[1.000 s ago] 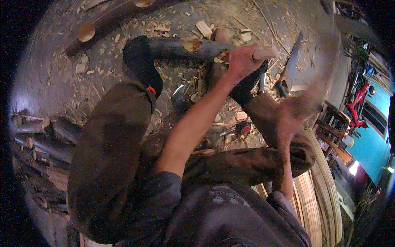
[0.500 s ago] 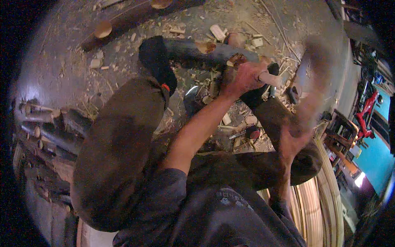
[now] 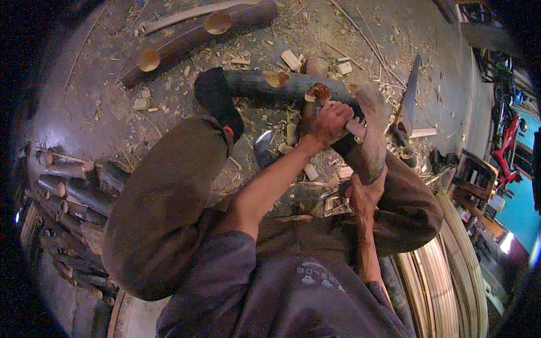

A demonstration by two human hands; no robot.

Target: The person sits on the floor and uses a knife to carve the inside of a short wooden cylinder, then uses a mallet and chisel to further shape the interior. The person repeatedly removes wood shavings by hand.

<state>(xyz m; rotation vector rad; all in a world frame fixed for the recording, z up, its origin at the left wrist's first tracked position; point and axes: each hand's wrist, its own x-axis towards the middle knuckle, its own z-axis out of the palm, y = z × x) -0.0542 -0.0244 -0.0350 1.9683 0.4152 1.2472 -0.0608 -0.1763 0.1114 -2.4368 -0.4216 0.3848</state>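
My left hand (image 3: 333, 123) is closed around a chisel, its pale wooden handle (image 3: 356, 128) sticking out on the right; its blade is hidden. In my right hand (image 3: 369, 194) is a thick wooden mallet (image 3: 374, 121) shaped like a club, its side against or very close to the handle's end. Just beyond my left hand lies a dark round log (image 3: 253, 83) with scooped pale notches (image 3: 276, 78), one of them right by the fist. A foot in a dark sock (image 3: 209, 84) rests at the log's left end.
Another notched log (image 3: 186, 42) lies at the far left. A handsaw (image 3: 411, 93) is on the floor to the right, and a curved blade (image 3: 262, 139) between my legs. Cut poles (image 3: 73, 186) are piled at left, long strips (image 3: 437, 276) bundled at right. Wood chips (image 3: 292, 59) litter the floor.
My right hand has swung the mallet leftward from out at the right, bringing it to the chisel handle. My left hand keeps its grip. The view has shifted slightly.
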